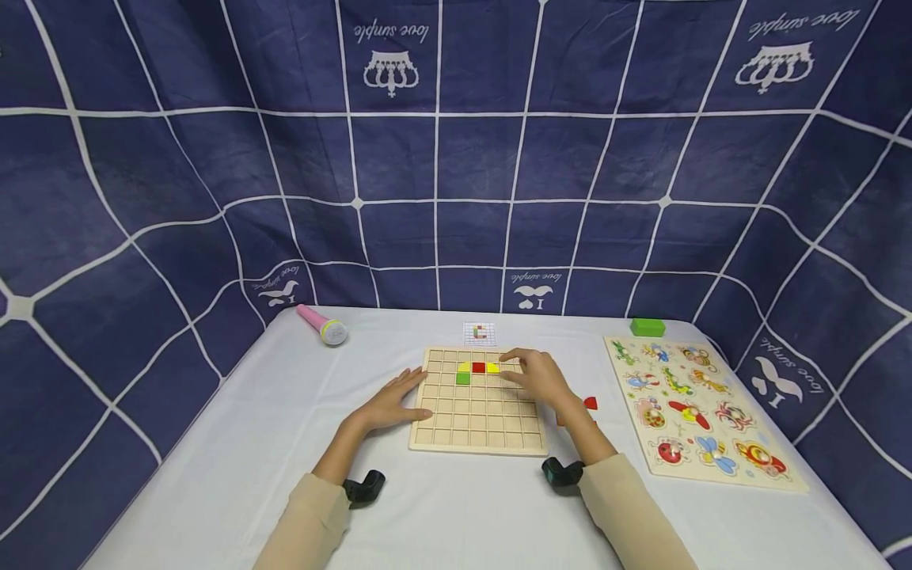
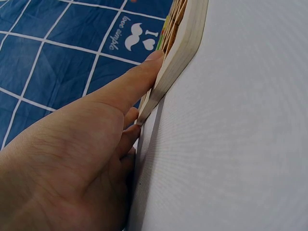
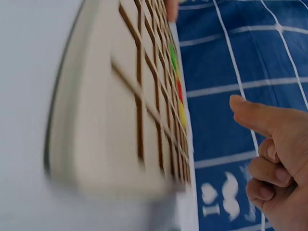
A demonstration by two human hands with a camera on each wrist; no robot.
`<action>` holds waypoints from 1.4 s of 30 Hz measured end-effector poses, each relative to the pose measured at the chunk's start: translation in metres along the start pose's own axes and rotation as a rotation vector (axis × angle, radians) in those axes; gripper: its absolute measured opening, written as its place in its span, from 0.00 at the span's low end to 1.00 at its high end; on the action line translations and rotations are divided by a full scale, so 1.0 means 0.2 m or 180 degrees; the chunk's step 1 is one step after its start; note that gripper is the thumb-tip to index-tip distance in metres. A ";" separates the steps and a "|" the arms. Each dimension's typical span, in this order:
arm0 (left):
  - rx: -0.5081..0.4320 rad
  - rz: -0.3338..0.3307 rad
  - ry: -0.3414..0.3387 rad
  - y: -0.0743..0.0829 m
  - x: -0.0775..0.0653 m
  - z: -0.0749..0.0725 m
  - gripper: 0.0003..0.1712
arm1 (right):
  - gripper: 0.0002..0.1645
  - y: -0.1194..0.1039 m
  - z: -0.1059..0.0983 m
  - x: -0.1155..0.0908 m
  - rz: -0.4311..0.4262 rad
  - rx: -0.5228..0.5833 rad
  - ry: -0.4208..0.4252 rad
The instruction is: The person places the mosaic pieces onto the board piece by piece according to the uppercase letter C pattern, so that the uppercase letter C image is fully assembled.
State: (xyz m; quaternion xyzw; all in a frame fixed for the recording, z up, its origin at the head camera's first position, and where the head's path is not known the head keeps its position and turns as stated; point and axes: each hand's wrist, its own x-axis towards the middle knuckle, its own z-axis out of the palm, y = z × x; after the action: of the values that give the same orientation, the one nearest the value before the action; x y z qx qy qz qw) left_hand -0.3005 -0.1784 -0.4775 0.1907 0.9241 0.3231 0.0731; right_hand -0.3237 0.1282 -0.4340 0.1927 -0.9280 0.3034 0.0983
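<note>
A wooden grid board (image 1: 476, 431) lies on the white table. In its upper rows sit a yellow rounded piece (image 1: 465, 366), a green piece (image 1: 463, 378), a red square (image 1: 479, 367) and another yellow rounded piece (image 1: 492, 367). My left hand (image 1: 388, 402) rests against the board's left edge, the thumb on the rim and the fingers spread along the side. My right hand (image 1: 537, 376) hovers over the board's upper right, thumb and index finger apart beside the right yellow piece. In the right wrist view its other fingers are loosely curled, and nothing shows in it.
Behind the board lies a small pattern card (image 1: 480, 333). Red pieces (image 1: 590, 404) lie by my right forearm, partly hidden. An animal puzzle board (image 1: 701, 412) is at the right, with a green block (image 1: 647, 327) behind it. A pink toy microphone (image 1: 322, 324) lies back left.
</note>
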 end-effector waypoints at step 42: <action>-0.0025 0.0043 0.0005 0.01 -0.01 -0.01 0.51 | 0.16 0.33 -0.19 -0.24 0.0327 -0.0194 -0.0228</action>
State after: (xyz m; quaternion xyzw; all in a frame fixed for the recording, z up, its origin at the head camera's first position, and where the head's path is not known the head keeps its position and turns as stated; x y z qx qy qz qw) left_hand -0.2989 -0.1783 -0.4755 0.1963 0.9215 0.3274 0.0709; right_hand -0.3052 0.2136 -0.4521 0.1525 -0.9484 0.2725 0.0551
